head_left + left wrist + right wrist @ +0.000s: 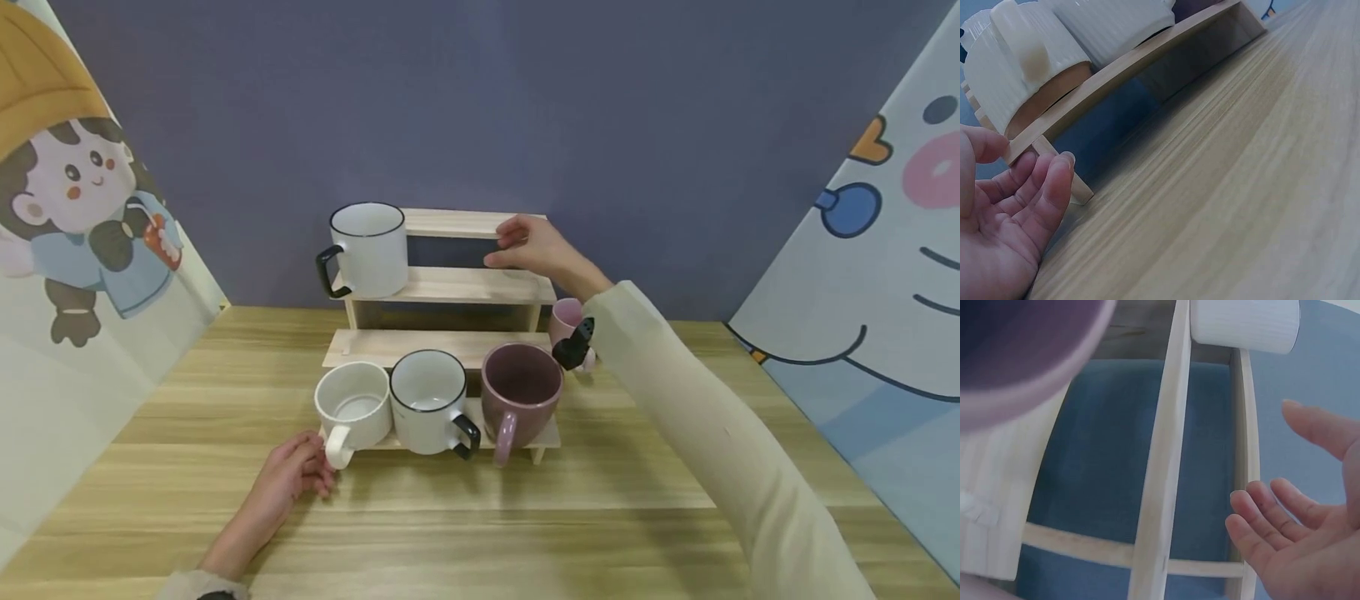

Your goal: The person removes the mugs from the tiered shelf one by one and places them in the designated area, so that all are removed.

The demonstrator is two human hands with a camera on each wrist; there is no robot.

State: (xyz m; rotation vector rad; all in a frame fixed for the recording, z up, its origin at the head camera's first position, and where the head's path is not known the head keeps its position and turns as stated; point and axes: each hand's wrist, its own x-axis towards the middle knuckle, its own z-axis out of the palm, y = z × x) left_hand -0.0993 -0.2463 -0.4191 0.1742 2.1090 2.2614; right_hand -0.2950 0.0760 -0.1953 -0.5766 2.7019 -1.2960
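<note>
Cream cartoon panel [67,358], far L, at 9 o'c (clock centred on rack, head view). Next, wood-grain tabletop [172,467], then left hand [300,468] at 8: thumb & fingers clamped on near-L corner of wooden rack [427,343]. Rack = pale smooth planks, 4 stepped tiers, long axis approx 9 to 3. White cup [354,406], bottom tier by that hand, at 8: round, ribbed, tan base band; handle pts approx 7. Upper mug [375,267], white cylinder w/ thin black rim, upright on 2nd tier from top, at 10–11; squared black handle pts 8. Middle mug [422,425], bottom tier at 6, just beside white cup: ribbed, black rim; black handle pts 4. Plum mug [531,417], bottom tier at 4: glossy, tapered; handle btwn 6 & 7. Right hand [543,248] at 1–2: thumb & fingers apart, near R end of top plank; contact can't tell. Pink cup [562,323] at 3, beside rack, partly blocked by cream sleeve [690,392]. Far R, pale printed panel [847,308].
</note>
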